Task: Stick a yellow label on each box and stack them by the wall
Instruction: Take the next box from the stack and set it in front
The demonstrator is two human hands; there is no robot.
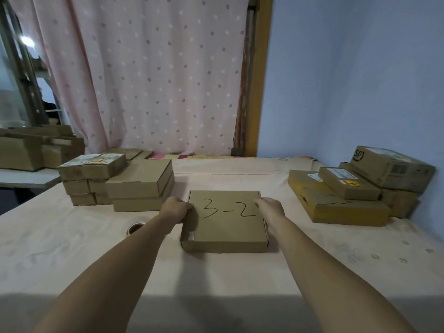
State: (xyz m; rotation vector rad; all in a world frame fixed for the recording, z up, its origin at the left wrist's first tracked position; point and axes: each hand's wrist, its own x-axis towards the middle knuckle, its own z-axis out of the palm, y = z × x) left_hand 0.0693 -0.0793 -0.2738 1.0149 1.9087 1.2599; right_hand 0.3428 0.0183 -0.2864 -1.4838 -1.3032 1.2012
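Your left hand (176, 209) and right hand (271, 209), curled round its side edges, hold the box (224, 227) central on the bed (216, 284), probably squaring it for labelling.

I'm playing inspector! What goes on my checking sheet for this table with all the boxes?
Surface: pale cloth covers it, lying flat.
Job's things: box marked 3-2 in the middle, no yellow label seen on it; stacks of boxes at left; pile by the blue wall, one box with a yellow label.
Clutter: tape roll beside the left arm.
Grips: left hand and right hand hold the marked box's sides.
Cables: nothing seen.
Surroundings: pink dotted curtain behind.
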